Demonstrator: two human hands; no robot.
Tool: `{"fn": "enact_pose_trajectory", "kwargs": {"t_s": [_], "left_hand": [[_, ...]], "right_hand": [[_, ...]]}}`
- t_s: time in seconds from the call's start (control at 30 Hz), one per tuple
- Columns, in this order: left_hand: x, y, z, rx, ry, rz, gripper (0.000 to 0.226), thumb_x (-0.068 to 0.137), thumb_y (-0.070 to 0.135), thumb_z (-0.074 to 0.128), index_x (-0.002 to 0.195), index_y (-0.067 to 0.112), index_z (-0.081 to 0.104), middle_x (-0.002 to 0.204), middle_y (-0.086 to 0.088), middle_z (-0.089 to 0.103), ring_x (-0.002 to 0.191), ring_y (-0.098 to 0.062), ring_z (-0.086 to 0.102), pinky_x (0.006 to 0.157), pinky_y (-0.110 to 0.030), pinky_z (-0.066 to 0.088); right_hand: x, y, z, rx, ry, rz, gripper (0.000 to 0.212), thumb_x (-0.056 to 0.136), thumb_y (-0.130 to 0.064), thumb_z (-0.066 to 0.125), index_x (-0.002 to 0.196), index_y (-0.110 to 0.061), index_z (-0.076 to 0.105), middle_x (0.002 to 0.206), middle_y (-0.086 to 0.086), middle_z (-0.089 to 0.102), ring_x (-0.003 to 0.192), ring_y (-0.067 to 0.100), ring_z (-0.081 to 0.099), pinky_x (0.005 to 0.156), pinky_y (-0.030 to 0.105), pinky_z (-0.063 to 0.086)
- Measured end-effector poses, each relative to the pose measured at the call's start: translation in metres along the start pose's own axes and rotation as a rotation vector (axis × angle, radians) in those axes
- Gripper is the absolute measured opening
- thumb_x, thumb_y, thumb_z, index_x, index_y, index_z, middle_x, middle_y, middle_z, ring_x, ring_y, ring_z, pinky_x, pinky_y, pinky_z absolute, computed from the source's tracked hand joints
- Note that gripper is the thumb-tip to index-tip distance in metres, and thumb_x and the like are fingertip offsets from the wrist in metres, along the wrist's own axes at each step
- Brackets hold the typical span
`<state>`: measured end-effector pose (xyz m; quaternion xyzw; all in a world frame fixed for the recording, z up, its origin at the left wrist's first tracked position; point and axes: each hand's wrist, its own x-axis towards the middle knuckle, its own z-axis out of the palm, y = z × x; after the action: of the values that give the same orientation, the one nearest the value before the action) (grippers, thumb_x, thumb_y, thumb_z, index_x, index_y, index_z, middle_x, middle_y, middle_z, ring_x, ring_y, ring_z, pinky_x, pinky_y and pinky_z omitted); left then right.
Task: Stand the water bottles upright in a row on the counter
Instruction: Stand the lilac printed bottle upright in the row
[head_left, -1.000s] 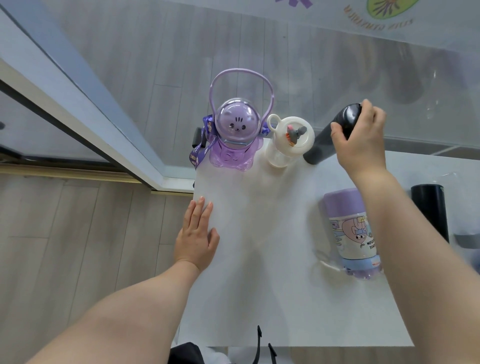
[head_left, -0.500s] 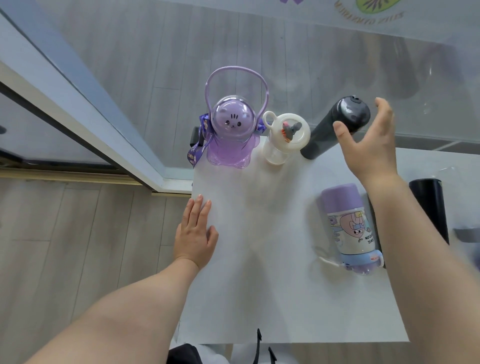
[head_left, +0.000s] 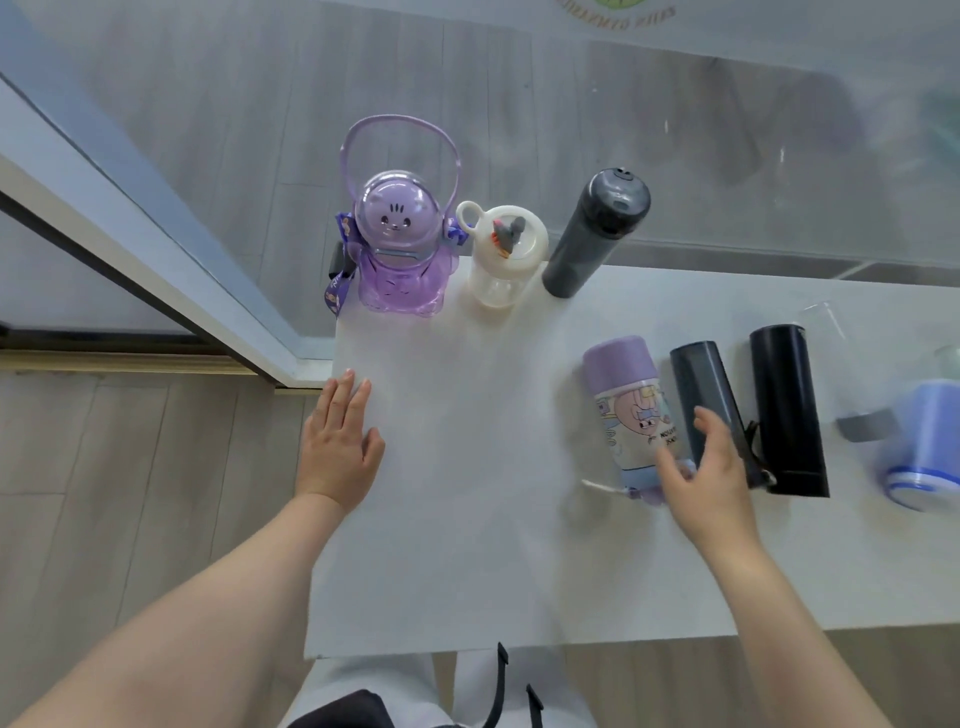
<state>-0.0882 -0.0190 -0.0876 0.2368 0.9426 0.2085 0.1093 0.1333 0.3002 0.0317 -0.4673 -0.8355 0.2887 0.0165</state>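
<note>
The white counter (head_left: 467, 519) fills the middle of the view, its far edge against a glass wall (head_left: 519, 104). Along that far edge three bottles already stand in a row: the purple bear bottle (head_left: 397, 249) at the left, the clear white-lidded bottle (head_left: 501, 260) just beside it, and the grey flask (head_left: 592, 234) next along. To the right, nearer the person, more bottles lie on their sides, side by side: the cartoon bottle (head_left: 626, 410) with its purple cap pointing away, a slim grey bottle (head_left: 701, 379), a black flask (head_left: 784, 405), and a blue one (head_left: 914, 441) at the frame's edge.

The left hand (head_left: 340, 441) lies flat and open on the counter's left edge, holding nothing. The right hand (head_left: 709, 478) hangs open over the near ends of the cartoon bottle and the slim grey one, fingers spread and empty; whether they touch is unclear.

The step in hand looks like reaching for a fourth bottle, probably the cartoon one. The next move calls for closing round its body, tipping it cap-up, and setting it just right of the grey flask.
</note>
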Motion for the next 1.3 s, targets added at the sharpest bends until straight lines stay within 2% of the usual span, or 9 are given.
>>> {"fn": "enact_pose_trajectory", "kwargs": {"t_s": [0.23, 0.37, 0.47, 0.57, 0.67, 0.87, 1.03, 1.13, 1.3], "left_hand": [[0.001, 0.018, 0.001, 0.057, -0.006, -0.105, 0.072, 0.079, 0.036, 0.028, 0.145, 0.009, 0.033, 0.157, -0.011, 0.023, 0.145, -0.027, 0.014, 0.117, -0.044, 0.01], [-0.01, 0.049, 0.014, 0.092, -0.064, -0.002, 0.07, 0.079, 0.033, 0.027, 0.144, 0.008, 0.036, 0.154, -0.013, 0.028, 0.143, -0.029, 0.021, 0.116, -0.037, 0.0], [-0.021, 0.075, 0.031, 0.15, -0.12, 0.113, 0.065, 0.082, 0.033, 0.031, 0.144, 0.014, 0.037, 0.154, -0.01, 0.031, 0.141, -0.027, 0.024, 0.115, -0.04, 0.002], [-0.025, 0.092, 0.044, 0.137, -0.105, 0.041, 0.063, 0.084, 0.035, 0.032, 0.145, 0.018, 0.036, 0.155, -0.008, 0.029, 0.143, -0.025, 0.021, 0.116, -0.043, -0.002], [-0.025, 0.094, 0.048, 0.157, -0.063, 0.023, 0.062, 0.085, 0.036, 0.031, 0.145, 0.019, 0.036, 0.155, -0.007, 0.03, 0.142, -0.025, 0.023, 0.116, -0.044, 0.0], [-0.025, 0.093, 0.051, 0.17, 0.005, 0.035, 0.062, 0.084, 0.036, 0.032, 0.143, 0.019, 0.039, 0.153, -0.008, 0.034, 0.141, -0.025, 0.026, 0.117, -0.047, 0.004], [-0.017, 0.11, 0.051, 0.038, 0.035, -0.049, 0.063, 0.079, 0.04, 0.037, 0.136, 0.016, 0.042, 0.146, -0.011, 0.037, 0.136, -0.03, 0.031, 0.115, -0.048, 0.011], [-0.003, 0.146, 0.049, -0.119, 0.003, 0.176, 0.072, 0.079, 0.044, 0.046, 0.143, 0.017, 0.028, 0.152, -0.009, 0.027, 0.139, -0.03, 0.027, 0.115, -0.041, 0.019], [0.043, 0.225, 0.036, -0.024, -0.092, 0.701, 0.097, 0.073, 0.048, 0.069, 0.151, 0.026, 0.014, 0.16, -0.004, 0.011, 0.147, -0.026, 0.006, 0.119, -0.044, 0.011]], "right_hand": [[-0.008, 0.026, 0.007, 0.237, -0.164, 0.275, 0.06, 0.09, -0.037, 0.063, 0.139, -0.013, 0.039, 0.128, 0.006, 0.054, 0.106, 0.02, 0.053, 0.087, 0.031, 0.04], [-0.004, 0.033, 0.012, 0.476, -0.212, 0.381, 0.037, 0.086, -0.033, 0.07, 0.114, -0.021, 0.049, 0.107, -0.004, 0.058, 0.108, 0.025, 0.06, 0.098, 0.046, 0.048], [-0.003, 0.039, 0.014, 0.588, -0.22, 0.409, 0.067, 0.072, -0.046, 0.078, 0.124, -0.019, 0.047, 0.118, 0.001, 0.059, 0.11, 0.021, 0.061, 0.1, 0.048, 0.048], [-0.004, 0.039, 0.012, 0.575, -0.164, 0.364, 0.061, 0.079, -0.037, 0.077, 0.126, -0.021, 0.042, 0.121, 0.001, 0.056, 0.1, 0.011, 0.06, 0.086, 0.031, 0.052], [0.0, 0.041, 0.006, 0.507, -0.096, 0.287, 0.059, 0.081, -0.027, 0.077, 0.126, -0.02, 0.04, 0.116, -0.002, 0.053, 0.091, -0.004, 0.055, 0.068, 0.012, 0.041], [0.005, 0.044, -0.005, 0.392, -0.082, 0.128, 0.075, 0.071, -0.024, 0.083, 0.133, -0.023, 0.042, 0.125, -0.001, 0.046, 0.109, 0.012, 0.051, 0.083, 0.018, 0.039], [0.003, 0.043, -0.002, 0.329, -0.09, 0.023, 0.072, 0.069, -0.018, 0.084, 0.13, -0.017, 0.046, 0.121, 0.002, 0.042, 0.099, -0.014, 0.044, 0.074, -0.003, 0.033], [0.001, 0.043, -0.004, 0.342, -0.072, -0.011, 0.067, 0.069, -0.018, 0.084, 0.126, -0.017, 0.049, 0.119, 0.0, 0.043, 0.098, -0.025, 0.04, 0.073, -0.007, 0.031], [0.002, 0.045, -0.02, 0.298, -0.032, -0.171, 0.064, 0.067, -0.019, 0.084, 0.121, -0.023, 0.051, 0.113, -0.018, 0.045, 0.111, 0.0, 0.048, 0.084, 0.003, 0.035]]}}
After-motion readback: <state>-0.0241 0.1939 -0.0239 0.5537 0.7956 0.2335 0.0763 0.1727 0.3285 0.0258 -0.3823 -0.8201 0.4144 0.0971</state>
